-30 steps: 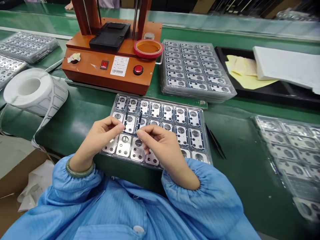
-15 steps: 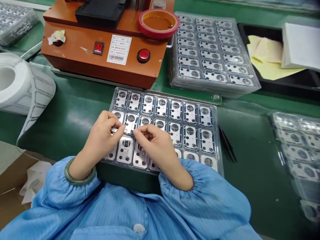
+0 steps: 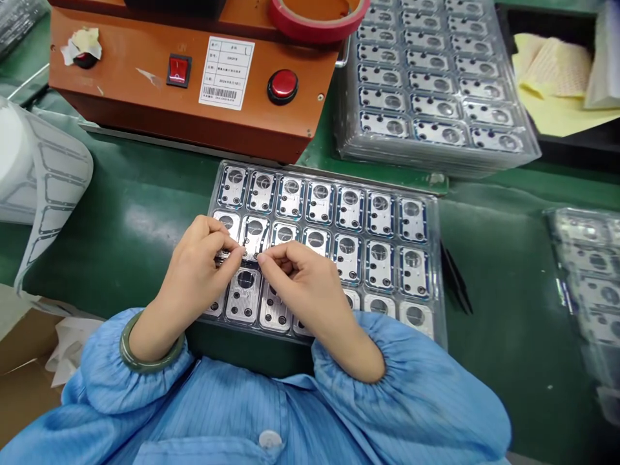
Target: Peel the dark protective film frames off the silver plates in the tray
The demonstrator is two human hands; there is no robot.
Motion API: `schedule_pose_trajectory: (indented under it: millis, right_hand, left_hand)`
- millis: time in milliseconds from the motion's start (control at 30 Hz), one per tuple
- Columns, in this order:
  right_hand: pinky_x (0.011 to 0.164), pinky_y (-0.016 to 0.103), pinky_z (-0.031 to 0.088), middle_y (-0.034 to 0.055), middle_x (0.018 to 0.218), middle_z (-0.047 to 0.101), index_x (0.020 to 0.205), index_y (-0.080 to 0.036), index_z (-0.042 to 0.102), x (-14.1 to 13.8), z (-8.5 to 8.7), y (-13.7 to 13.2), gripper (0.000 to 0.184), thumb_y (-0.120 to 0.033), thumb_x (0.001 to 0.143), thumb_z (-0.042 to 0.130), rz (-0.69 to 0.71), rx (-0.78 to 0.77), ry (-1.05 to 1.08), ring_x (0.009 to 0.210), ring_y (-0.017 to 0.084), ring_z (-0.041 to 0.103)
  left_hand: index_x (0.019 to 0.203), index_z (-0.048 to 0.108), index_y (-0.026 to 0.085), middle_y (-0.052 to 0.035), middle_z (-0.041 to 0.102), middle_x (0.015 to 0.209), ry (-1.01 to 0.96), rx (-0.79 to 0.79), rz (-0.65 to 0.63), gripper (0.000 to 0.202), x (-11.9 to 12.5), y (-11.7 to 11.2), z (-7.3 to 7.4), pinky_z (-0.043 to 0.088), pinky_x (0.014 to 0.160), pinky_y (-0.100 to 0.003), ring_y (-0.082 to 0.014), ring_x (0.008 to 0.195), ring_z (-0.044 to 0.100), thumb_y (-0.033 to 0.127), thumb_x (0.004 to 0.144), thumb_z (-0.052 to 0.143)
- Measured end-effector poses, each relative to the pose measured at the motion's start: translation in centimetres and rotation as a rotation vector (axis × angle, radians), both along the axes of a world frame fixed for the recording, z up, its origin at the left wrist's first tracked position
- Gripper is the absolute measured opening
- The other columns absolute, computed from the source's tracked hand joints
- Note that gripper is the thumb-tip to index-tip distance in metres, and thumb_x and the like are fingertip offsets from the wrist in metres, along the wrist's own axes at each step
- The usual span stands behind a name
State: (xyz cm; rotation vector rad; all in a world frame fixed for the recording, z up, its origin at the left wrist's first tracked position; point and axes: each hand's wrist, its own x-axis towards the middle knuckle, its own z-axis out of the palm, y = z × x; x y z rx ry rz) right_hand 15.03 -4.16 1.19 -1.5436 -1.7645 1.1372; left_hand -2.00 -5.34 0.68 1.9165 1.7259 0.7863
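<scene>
A clear plastic tray (image 3: 443, 310) lies before me with rows of silver metal plates, each with a round window and small dark holes. My left hand (image 3: 206, 258) is closed in a pinch at the lower left corner of a plate (image 3: 254, 237) in the middle row. Opposite it, my right hand (image 3: 303, 274) pinches at that plate's lower right corner. Between the fingertips runs the thin dark edge of a frame-shaped sticker (image 3: 250, 263). Dark blue borders line the plates of the far row; the visible near-row plates (image 3: 243, 297) lack them. My hands hide several plates.
Behind the tray stands an orange machine (image 3: 159, 123) with red buttons and a tape roll (image 3: 317, 26) on top. Stacked trays (image 3: 436, 148) stand at the back right. Black tweezers (image 3: 455, 278) lie right of the tray, a white label roll (image 3: 58, 187) left. Another tray (image 3: 591, 284) sits far right.
The view has tilted down and come slightly closer, so the machine and stacked trays sit higher in the picture. Both hands keep their pinches at the same plate.
</scene>
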Motion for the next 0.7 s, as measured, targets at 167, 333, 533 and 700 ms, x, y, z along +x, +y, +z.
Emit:
schedule_pose_trajectory:
  millis: [167, 333, 533, 700]
  right_hand:
    - [0.06, 0.027, 0.045, -0.0003, 0.067, 0.063, 0.07, -0.019, 0.064, -0.02, 0.0, 0.02, 0.012, -0.02, 0.081, 0.058, -0.006, -0.006, 0.006, 0.06, 0.012, 0.056]
    - [0.058, 0.027, 0.044, -0.0001, 0.066, 0.062, 0.071, -0.019, 0.065, -0.01, -0.01, 0.0, 0.013, -0.023, 0.082, 0.059, -0.012, 0.002, -0.018, 0.061, 0.012, 0.056]
    - [0.059, 0.027, 0.044, -0.0006, 0.064, 0.062, 0.071, -0.019, 0.065, 0.0, -0.2, -0.18, 0.012, -0.023, 0.082, 0.06, -0.007, 0.028, -0.039, 0.06, 0.012, 0.056]
    - [0.058, 0.026, 0.043, -0.0004, 0.064, 0.061, 0.071, -0.019, 0.065, -0.13, -0.16, -0.15, 0.013, -0.021, 0.082, 0.059, 0.003, 0.064, -0.059, 0.061, 0.013, 0.057]
  left_hand:
    - [0.077, 0.062, 0.018, -0.0039, 0.054, 0.089, 0.008, 0.02, 0.003, 0.006, 0.16, 0.02, 0.13, 0.049, 0.073, -0.031, -0.0156, 0.085, 0.055, 0.02, 0.082, 0.059]
    - [0.078, 0.062, 0.017, -0.0042, 0.055, 0.089, 0.033, 0.038, 0.001, 0.006, 0.19, -0.02, -0.06, 0.049, 0.072, -0.031, -0.0156, 0.084, 0.055, 0.02, 0.083, 0.059]
    - [0.078, 0.061, 0.017, -0.004, 0.055, 0.087, 0.052, 0.063, -0.009, 0.006, 0.22, -0.04, -0.25, 0.049, 0.07, -0.03, -0.0158, 0.083, 0.055, 0.02, 0.083, 0.059]
    - [0.079, 0.062, 0.018, -0.0044, 0.055, 0.089, 0.059, 0.047, -0.014, 0.006, 0.15, 0.02, -0.21, 0.049, 0.071, -0.031, -0.0161, 0.085, 0.056, 0.02, 0.083, 0.058]
